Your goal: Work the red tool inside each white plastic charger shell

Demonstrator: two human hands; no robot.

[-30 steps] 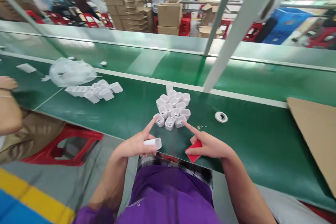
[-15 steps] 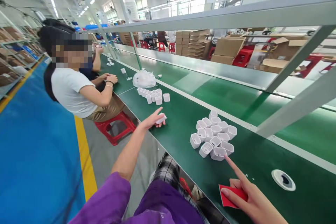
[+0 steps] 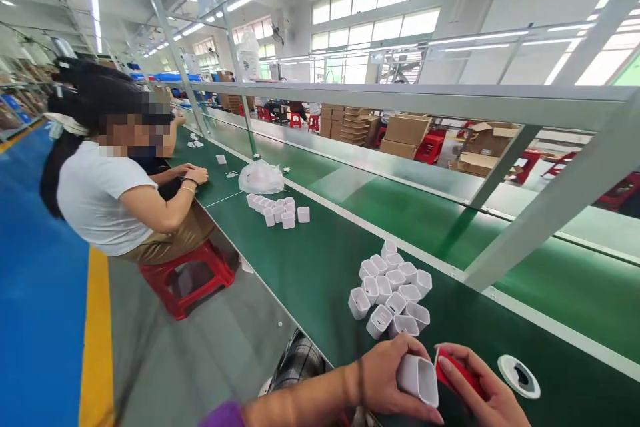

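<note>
My left hand (image 3: pixel 383 373) is wrapped round a white plastic box-shaped housing (image 3: pixel 419 379), its open end turned towards my right hand. In my right hand (image 3: pixel 493 390) a flat red piece (image 3: pixel 457 377) with a pale edge is pinched between thumb and fingers. The red piece sits close beside the housing's rim; whether the two touch, I cannot tell. Just beyond my left hand stands a cluster of similar white housings (image 3: pixel 395 278), most with open ends up. A white ring-shaped roll (image 3: pixel 519 376) lies to the right of my right hand.
Farther along the green bench (image 3: pixel 290 267) are a second group of white housings (image 3: pixel 273 209) and a clear plastic bag (image 3: pixel 261 177). A co-worker (image 3: pixel 115 193) sits at the left on a red stool (image 3: pixel 185 273). A slanted metal post (image 3: pixel 550 200) rises at the right.
My left hand has come back from the far left with the white housing to beside my right hand. My right index finger no longer points at the cluster. The view has shifted.
</note>
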